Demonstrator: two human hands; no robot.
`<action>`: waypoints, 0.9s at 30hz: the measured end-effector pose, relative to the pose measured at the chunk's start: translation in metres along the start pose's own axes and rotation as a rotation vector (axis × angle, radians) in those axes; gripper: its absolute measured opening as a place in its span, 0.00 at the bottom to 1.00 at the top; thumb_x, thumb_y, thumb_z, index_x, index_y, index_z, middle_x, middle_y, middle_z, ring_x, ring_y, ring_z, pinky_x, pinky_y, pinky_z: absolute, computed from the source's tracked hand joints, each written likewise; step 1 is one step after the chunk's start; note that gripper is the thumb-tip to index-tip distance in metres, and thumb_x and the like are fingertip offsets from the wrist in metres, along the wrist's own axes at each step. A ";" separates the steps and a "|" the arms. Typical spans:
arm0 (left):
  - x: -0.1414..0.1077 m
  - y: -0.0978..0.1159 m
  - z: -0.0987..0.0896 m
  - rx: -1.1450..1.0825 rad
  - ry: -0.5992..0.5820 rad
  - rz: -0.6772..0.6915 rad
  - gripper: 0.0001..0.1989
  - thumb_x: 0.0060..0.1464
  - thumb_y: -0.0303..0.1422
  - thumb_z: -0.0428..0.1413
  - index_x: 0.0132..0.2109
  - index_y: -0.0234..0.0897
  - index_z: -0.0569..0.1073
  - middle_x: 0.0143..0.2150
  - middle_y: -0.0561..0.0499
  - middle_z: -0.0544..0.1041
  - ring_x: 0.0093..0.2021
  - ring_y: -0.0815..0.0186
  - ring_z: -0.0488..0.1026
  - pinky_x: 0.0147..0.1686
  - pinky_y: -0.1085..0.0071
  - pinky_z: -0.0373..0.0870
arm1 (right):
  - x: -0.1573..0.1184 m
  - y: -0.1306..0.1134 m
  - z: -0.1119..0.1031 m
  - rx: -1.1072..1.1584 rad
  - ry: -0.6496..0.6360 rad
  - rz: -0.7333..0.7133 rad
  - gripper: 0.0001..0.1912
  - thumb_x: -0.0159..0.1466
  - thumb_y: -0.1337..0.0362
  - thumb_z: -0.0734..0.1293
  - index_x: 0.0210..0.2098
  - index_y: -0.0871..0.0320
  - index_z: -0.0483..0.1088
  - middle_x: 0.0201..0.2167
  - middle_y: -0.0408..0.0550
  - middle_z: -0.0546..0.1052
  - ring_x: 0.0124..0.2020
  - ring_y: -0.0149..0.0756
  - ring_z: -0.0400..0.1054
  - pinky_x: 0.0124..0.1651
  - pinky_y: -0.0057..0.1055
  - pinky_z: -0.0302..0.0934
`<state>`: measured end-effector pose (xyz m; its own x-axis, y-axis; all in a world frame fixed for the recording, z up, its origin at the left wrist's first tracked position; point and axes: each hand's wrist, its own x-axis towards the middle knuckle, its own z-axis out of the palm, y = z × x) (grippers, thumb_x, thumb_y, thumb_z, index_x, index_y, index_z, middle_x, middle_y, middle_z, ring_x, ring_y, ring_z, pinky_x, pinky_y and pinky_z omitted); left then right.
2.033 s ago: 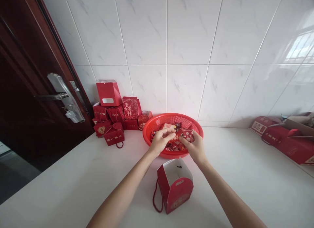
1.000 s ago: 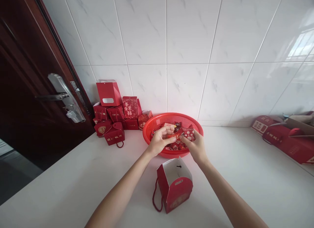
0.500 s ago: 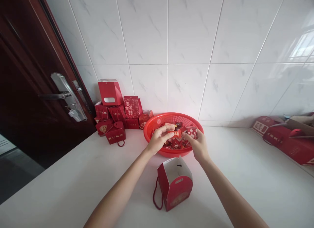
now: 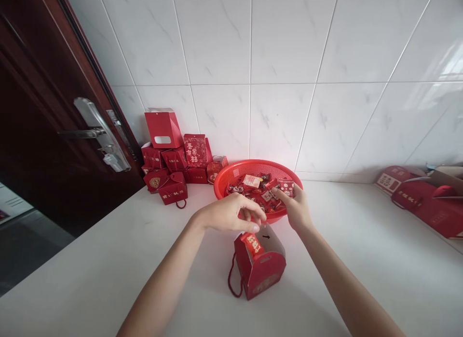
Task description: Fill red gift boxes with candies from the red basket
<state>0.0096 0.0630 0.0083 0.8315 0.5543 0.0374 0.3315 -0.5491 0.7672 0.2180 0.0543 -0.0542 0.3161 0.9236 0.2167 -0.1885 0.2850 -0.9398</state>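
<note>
My left hand (image 4: 235, 214) is over the open red gift box (image 4: 265, 274), its fingers apart and curved downward, holding nothing. Just under the fingertips, an orange-red wrapped candy (image 4: 252, 245) is at the box's opening. My right hand (image 4: 294, 206) is at the right side of the red plastic basket (image 4: 221, 175), its fingers closed on a red patterned packet (image 4: 286, 186). A small red wrapped piece (image 4: 271, 184) shows by its fingertips. Wrapped candies and a pale packet (image 4: 252, 181) lie in the basket. A cord handle (image 4: 231, 279) hangs on the box's left side.
Red gift boxes (image 4: 164, 129) are stacked at the back left against the tiled wall (image 4: 282, 119). More red boxes (image 4: 427, 206) lie at the right edge of the white table (image 4: 144, 259). A dark door (image 4: 43, 110) with a metal handle stands at left.
My left hand has moved from the basket toward me, over the box, and opened. The orange-red candy has left its fingers and is at the box opening. The view has shifted slightly.
</note>
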 end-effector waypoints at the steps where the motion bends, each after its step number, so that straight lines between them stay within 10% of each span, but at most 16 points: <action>1: 0.002 -0.001 0.001 0.037 0.073 0.000 0.10 0.53 0.32 0.63 0.43 0.38 0.83 0.38 0.49 0.84 0.37 0.64 0.79 0.38 0.72 0.73 | 0.000 0.000 0.000 -0.002 -0.003 0.003 0.19 0.47 0.53 0.80 0.33 0.56 0.76 0.30 0.47 0.82 0.32 0.43 0.75 0.37 0.39 0.70; 8: 0.025 -0.022 0.013 -0.043 0.538 -0.072 0.13 0.55 0.39 0.61 0.43 0.34 0.80 0.36 0.47 0.82 0.35 0.63 0.78 0.36 0.69 0.74 | 0.000 -0.003 -0.001 0.092 -0.102 0.071 0.20 0.47 0.54 0.81 0.33 0.56 0.77 0.29 0.46 0.81 0.30 0.43 0.75 0.36 0.39 0.71; 13: 0.034 -0.033 0.018 -0.152 0.444 -0.052 0.17 0.57 0.44 0.60 0.44 0.35 0.82 0.41 0.45 0.84 0.41 0.57 0.80 0.42 0.65 0.76 | 0.000 -0.005 -0.001 0.158 -0.157 0.083 0.19 0.48 0.56 0.81 0.35 0.56 0.77 0.32 0.47 0.83 0.33 0.44 0.77 0.38 0.39 0.72; 27: 0.027 -0.026 0.007 -0.196 0.645 -0.020 0.15 0.56 0.41 0.60 0.42 0.33 0.83 0.39 0.46 0.84 0.40 0.58 0.80 0.41 0.67 0.76 | 0.001 -0.007 -0.001 0.220 -0.095 0.141 0.19 0.48 0.55 0.81 0.34 0.57 0.75 0.26 0.48 0.82 0.31 0.47 0.78 0.36 0.42 0.73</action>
<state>0.0263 0.0880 -0.0149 0.3735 0.8589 0.3503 0.2060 -0.4450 0.8715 0.2204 0.0527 -0.0483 0.1860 0.9750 0.1215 -0.4251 0.1913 -0.8847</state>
